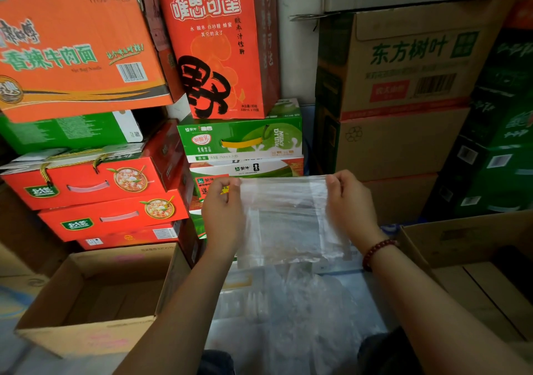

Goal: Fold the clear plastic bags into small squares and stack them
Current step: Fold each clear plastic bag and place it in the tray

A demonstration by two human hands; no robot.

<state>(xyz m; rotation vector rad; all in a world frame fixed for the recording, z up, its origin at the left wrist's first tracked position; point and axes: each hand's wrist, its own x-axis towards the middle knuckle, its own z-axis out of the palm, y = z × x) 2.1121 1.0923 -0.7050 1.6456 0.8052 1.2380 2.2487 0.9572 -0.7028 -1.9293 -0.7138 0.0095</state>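
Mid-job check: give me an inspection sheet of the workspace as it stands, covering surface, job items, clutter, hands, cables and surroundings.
Surface: pale work surface between two cartons, largely covered with plastic.
Job's things: clear plastic bag held up, spread flat; loose plastic bags heaped below; no folded stack seen.
Clutter: open cardboard box at left, another open box at right.
Hands: left hand and right hand each pinch a top corner of the bag; bead bracelet on right wrist.
Cables: nothing seen.
Surroundings: stacked cartons of drinks and noodles behind.

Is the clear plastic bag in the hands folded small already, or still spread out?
Spread out. The clear plastic bag hangs flat as one wide sheet, its top corners pinched by the left hand and right hand.
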